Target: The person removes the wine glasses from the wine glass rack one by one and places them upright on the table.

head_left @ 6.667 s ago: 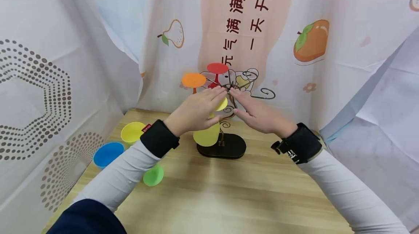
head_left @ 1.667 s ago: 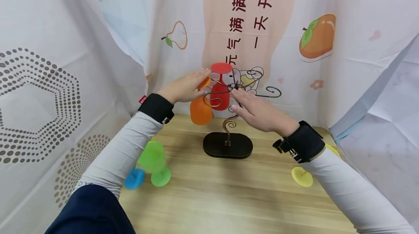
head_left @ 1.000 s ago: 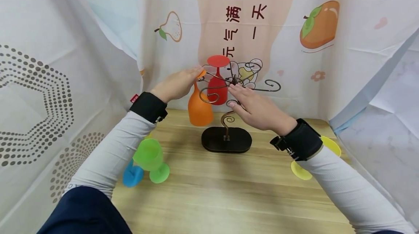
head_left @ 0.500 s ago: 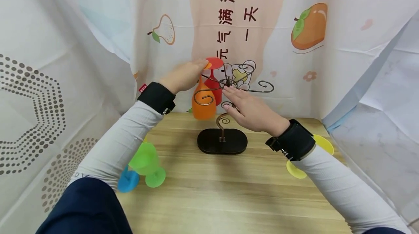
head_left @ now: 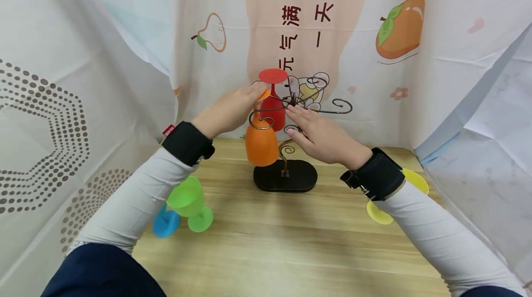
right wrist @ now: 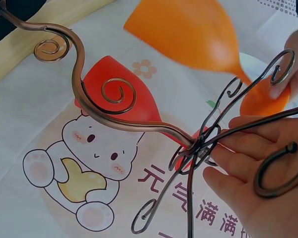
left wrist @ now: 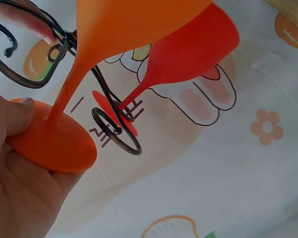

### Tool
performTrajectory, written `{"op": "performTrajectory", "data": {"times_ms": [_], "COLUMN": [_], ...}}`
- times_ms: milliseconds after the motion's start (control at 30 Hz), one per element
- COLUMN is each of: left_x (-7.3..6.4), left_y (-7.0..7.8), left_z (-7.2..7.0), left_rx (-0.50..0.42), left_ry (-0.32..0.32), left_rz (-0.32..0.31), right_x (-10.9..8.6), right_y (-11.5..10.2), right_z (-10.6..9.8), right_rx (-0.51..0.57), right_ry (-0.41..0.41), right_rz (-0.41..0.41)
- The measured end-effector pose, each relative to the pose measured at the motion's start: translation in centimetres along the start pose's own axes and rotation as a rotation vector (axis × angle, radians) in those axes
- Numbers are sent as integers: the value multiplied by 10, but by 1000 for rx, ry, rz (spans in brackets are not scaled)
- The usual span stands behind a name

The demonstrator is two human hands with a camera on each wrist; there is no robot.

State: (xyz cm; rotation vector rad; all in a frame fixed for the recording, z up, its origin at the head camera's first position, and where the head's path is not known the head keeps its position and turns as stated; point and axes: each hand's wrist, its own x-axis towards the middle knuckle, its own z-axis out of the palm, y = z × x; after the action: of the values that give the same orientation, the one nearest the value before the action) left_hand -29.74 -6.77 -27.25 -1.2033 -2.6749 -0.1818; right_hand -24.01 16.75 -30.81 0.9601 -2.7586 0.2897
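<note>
My left hand [head_left: 232, 108] pinches the foot of an upside-down orange goblet [head_left: 262, 147], thumb on the foot's face in the left wrist view. The goblet's bowl hangs mouth down beside a front curled arm of the metal stemware rack, overlapping it in the head view. An upside-down red goblet [head_left: 279, 120] hangs on a rear arm of the rack, its round foot uppermost. My right hand [head_left: 326, 136] rests its straight fingertips at the hub where the wire arms meet; the right wrist view shows the fingers [right wrist: 256, 161] under them. The rack's black oval base [head_left: 285, 178] stands on the table.
At left, a green goblet [head_left: 185, 196] stands upright, with the foot of a blue goblet [head_left: 166, 224] beside it, partly behind my left sleeve. A yellow goblet [head_left: 379, 213] stands at right behind my right wrist. Printed curtains [head_left: 208, 80] enclose the table [head_left: 270, 241].
The yellow goblet has left the rack; one stands at right now. My left hand has taken hold of the orange goblet and shifted it forward past the arm's end. My right hand stays at the hub.
</note>
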Motion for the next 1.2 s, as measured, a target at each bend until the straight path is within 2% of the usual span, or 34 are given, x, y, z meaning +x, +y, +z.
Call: {"op": "performTrajectory", "data": {"times_ms": [200,267,367,467,567,600,667,700,767,867,933,1033,1100,1200], "left_x": [-32,-43,-60,-77,-92,-96,-104,-108,-113,-116,-117,-117,-115,-112], "left_y": [-1,0,6,17,32,37,46,50,61,78,93,115,128,139], "left_z": [11,20,37,53,64,68,76,80,93,115,133,159,172,186], "left_rx": [-21,-16,-19,-29,-35,-35,-46,-57,-79,-132,-192,-311,-377,-412], "left_ry": [65,107,194,289,338,342,353,362,386,477,539,613,654,707], "left_rz": [-8,-8,-15,-32,-63,-72,-83,-90,-105,-139,-175,-221,-238,-239], "right_x": [-2,-3,-13,-33,-59,-69,-88,-98,-117,-141,-152,-161,-162,-162], "right_y": [2,1,-5,-18,-34,-38,-44,-45,-44,-37,-34,-31,-31,-31], "right_z": [-1,-1,0,5,19,27,46,57,82,119,140,164,174,184], "right_rx": [-24,-39,-56,-50,10,37,99,135,222,385,552,841,1013,1175], "right_ry": [0,18,90,212,345,372,377,358,274,158,110,103,136,224], "right_rz": [-7,-24,-84,-177,-270,-285,-269,-235,-108,122,259,422,518,643]}}
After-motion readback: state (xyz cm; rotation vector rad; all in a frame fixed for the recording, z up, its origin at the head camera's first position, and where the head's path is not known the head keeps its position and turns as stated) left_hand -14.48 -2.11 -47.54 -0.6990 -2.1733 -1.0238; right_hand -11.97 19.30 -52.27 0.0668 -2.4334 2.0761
